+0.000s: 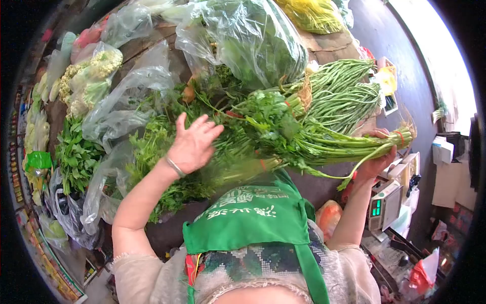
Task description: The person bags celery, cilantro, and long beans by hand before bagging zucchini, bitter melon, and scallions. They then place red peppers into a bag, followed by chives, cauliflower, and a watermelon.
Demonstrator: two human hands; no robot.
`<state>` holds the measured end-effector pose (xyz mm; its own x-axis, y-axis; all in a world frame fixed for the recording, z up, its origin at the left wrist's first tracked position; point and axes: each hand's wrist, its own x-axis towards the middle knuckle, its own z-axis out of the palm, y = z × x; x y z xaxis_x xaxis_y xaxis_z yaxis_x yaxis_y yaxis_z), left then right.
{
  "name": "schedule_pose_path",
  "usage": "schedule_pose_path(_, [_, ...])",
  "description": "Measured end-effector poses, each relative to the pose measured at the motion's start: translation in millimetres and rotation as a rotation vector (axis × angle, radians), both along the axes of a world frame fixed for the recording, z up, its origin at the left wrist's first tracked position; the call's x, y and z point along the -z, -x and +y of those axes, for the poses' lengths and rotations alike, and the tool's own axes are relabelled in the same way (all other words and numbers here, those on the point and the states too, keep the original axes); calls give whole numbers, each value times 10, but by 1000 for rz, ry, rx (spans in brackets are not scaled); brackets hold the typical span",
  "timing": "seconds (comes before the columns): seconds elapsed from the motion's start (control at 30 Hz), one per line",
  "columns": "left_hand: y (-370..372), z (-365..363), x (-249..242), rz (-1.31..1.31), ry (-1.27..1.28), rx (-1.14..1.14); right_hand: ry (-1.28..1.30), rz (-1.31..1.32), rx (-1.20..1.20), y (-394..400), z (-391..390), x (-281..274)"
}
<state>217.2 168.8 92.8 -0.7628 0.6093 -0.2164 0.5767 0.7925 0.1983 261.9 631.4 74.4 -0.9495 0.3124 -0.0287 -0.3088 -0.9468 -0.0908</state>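
My right hand (375, 158) is wrapped round the stalks of a leafy green bunch (329, 144), near its root end, where a red band circles it. The leaves of this bunch point left. Above other loose greens (147, 152), my left hand (193, 143) is spread with its fingers apart and nothing in it; a bracelet is on that wrist. Between my hands and close to the apron (248, 218) lies another banded bunch (243, 171), partly blurred. Long green beans (339, 96) lie just beyond the held bunch.
Clear plastic bags (243, 40) cover greens at the back, beside a yellow bag (311, 14). Cauliflower (86, 76) and leafy greens (78, 154) are at the left. A scale with a lit display (376, 207) stands at the lower right, near a dark box (450, 144).
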Motion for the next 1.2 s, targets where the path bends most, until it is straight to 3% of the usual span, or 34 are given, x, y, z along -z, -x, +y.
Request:
schedule_pose_path(0.17, [-474, 500, 265, 8, 73, -14, -74, -72, 34, -182, 407, 102])
schedule_pose_path(0.37, [-723, 1025, 664, -164, 174, -180, -239, -176, 126, -408, 768, 111])
schedule_pose_path(0.43, [-727, 1158, 767, -145, 332, -256, -60, -173, 175, -642, 1143, 223])
schedule_pose_path(0.57, [-755, 1209, 939, -146, 332, -320, -117, -159, 111, -1319, 1979, 266])
schedule_pose_path(0.8, [-792, 1177, 1071, -108, 289, -354, -484, -615, 588, -2543, 2838, 583])
schedule_pose_path(0.97, [-798, 1206, 1115, -93, 324, -361, -156, -647, 671, -3134, 3176, 1260])
schedule_pose_path(1.03, [-809, 1240, 1103, -93, 333, -383, -116, -833, 669, -3128, 3022, 1458])
schedule_pose_path(1.2, [-807, 1283, 1081, -119, 382, -409, 42, -972, 413, -3017, 2725, 2250])
